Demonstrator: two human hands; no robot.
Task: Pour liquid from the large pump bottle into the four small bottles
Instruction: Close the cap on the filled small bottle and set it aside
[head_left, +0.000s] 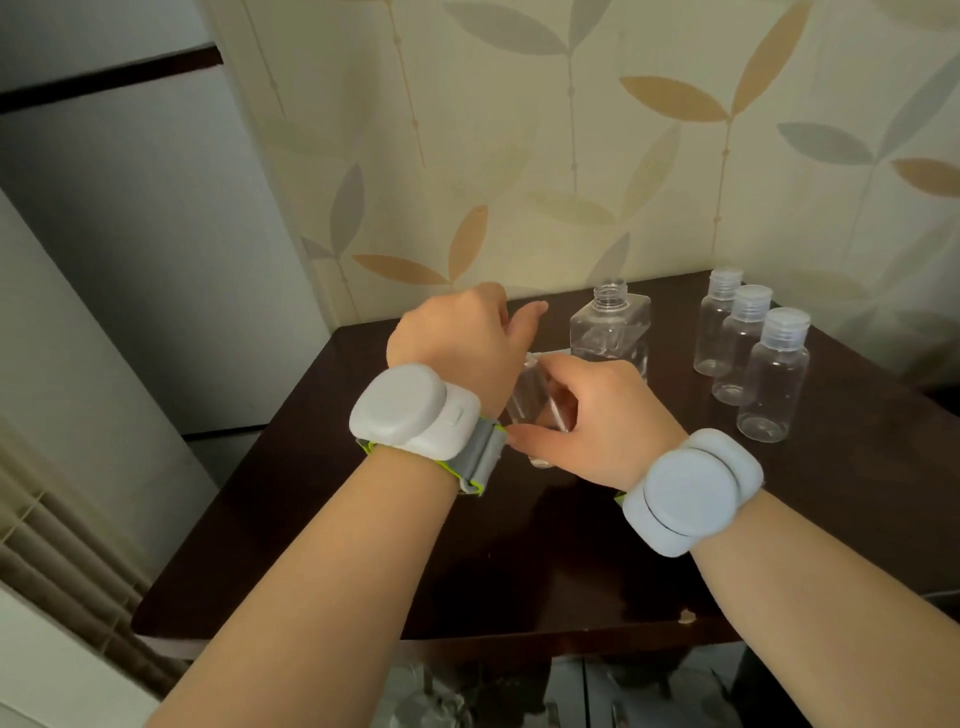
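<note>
The large clear square bottle (610, 332) stands at the back of the dark table (363, 545) with its threaded neck open; no pump is in view. Three small clear bottles (748, 358) with translucent caps stand in a row to its right. A fourth small bottle (527, 397) stands on the table in front of the large one, held between both hands. My right hand (597, 421) grips its body from the right. My left hand (460, 340) curls over its top, hiding the cap end.
The table sits in a corner against leaf-patterned wallpaper (571, 156). Its left edge drops off beside a white door (130, 234). Grey sensor bands are on both wrists. A glass-fronted shelf (519, 696) with items lies below the front edge.
</note>
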